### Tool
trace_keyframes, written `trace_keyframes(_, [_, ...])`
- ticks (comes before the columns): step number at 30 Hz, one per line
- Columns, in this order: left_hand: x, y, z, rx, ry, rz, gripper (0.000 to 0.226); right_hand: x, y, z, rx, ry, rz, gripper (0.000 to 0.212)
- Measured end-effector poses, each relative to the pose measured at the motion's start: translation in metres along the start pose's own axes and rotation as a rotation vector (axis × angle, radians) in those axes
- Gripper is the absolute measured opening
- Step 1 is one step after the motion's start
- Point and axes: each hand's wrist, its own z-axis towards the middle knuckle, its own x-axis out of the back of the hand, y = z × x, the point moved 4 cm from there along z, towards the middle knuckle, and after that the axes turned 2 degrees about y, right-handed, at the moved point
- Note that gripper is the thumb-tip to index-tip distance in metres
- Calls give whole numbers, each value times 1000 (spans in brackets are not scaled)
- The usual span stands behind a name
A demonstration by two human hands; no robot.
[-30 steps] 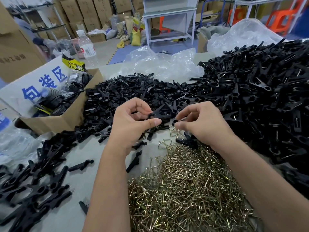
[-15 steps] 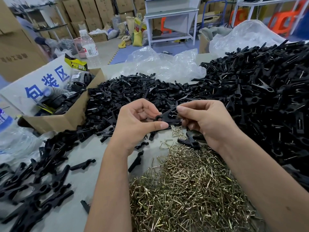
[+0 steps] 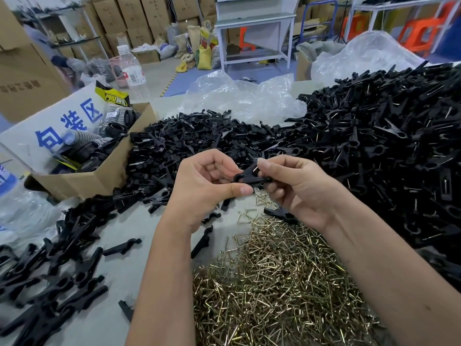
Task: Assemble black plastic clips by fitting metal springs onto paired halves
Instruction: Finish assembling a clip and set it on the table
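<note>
Now the person is holding one black clip (image 3: 252,179) between both hands, just above the far edge of the heap of metal springs (image 3: 277,283) that is lying on the counter (image 3: 109,318). The left hand (image 3: 207,186) is gripping the clip's round end, with the thumb stretched under it and the other fingers curled above. The right hand (image 3: 296,186) is pinching the other end of the same clip, with the thumb on top and the fingers curled below. A thin bit of metal is showing on the clip near the right thumb; whether the spring is fully seated I cannot tell.

Beyond the spring heap, a low pile of black clip halves (image 3: 189,143) is spreading across the counter. To the right of the spring heap, a much higher pile of clips with metal in them (image 3: 384,146) is rising. To the left of the spring heap, more loose black pieces (image 3: 57,273) are lying scattered. Further left and behind them, an open cardboard box (image 3: 87,178) is standing with dark parts inside. Crumpled clear plastic (image 3: 244,96) is lying behind the low pile.
</note>
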Motion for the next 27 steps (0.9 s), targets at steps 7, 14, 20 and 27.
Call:
trace_keyframes(7, [-3, 2, 1, -24, -32, -95, 41, -12, 13, -10, -322, -403, 301, 68])
trace_keyframes(14, [-1, -3, 3, -6, -32, -148, 60, -18, 9, -15, -362, -541, 456, 50])
trace_keyframes(20, [1, -6, 1, -11, -12, -26, 64, -19, 10, -15, -445, -549, 626, 39])
trace_keyframes(27, [3, -4, 1, -28, 41, 118, 65, -15, 14, -9, -408, -474, 564, 22])
